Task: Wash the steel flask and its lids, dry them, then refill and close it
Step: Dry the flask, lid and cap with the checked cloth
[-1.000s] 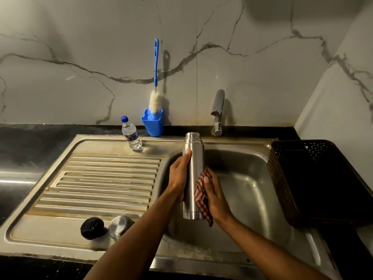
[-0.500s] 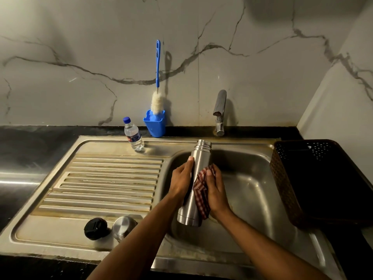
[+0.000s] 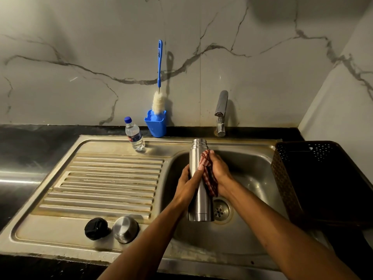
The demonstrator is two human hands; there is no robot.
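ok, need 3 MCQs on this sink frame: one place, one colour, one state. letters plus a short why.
1. Where do the two lids lie?
A in the basin
B on the drainboard
C in the basket

2. What colour is the brush holder?
A blue
B red
C white

3. The flask's mouth is:
A capped
B open
C plugged with cloth

B: black lid and steel lid sit on the drainboard.
A: brush holder is blue.
B: flask shows bare neck; right hand presses cloth to its side, left hand grips it.
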